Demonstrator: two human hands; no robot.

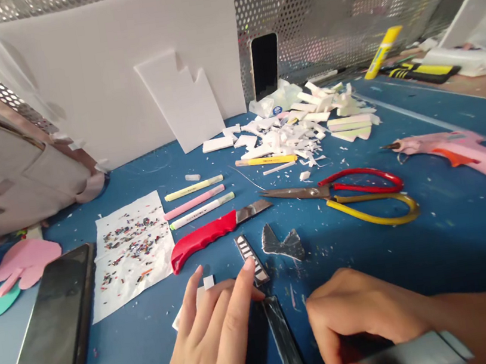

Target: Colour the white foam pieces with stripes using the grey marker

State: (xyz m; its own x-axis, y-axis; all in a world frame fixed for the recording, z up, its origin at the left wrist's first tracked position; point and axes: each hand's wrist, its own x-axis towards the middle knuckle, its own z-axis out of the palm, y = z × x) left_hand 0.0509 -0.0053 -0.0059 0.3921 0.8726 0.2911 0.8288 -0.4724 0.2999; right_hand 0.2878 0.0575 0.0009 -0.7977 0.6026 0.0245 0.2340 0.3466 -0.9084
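The left hand (215,342) is being laid flat on the desk (460,248), its fingers (239,300) spread wide and gripping nothing. Its index fingertip is being pressed onto the striped strip (252,259), which is lying at one o'clock of that hand. The dark strip (287,344) is lying between both hands, at three o'clock of the left one and touching it. The right hand (361,316) is being curled shut round a pale grey tool (416,353); what kind of tool cannot be told, as it is being cut off by the lower edge.

The work is being judged as partway through. A bow-shaped piece (283,242) is already cut out at twelve o'clock of the hands, the striped strip is already marked, and white offcuts (303,128) are heaped far off at twelve o'clock. Tiny coloured snippets are gathered on a paper sheet (133,251) at ten o'clock. The dark strip is still looking long and whole.

The red knife (208,235), scissors (348,194) and glue gun (465,157) are lying unheld, from eleven round to two o'clock.

No brand, label or writing is being made out; both phone screens are dark.
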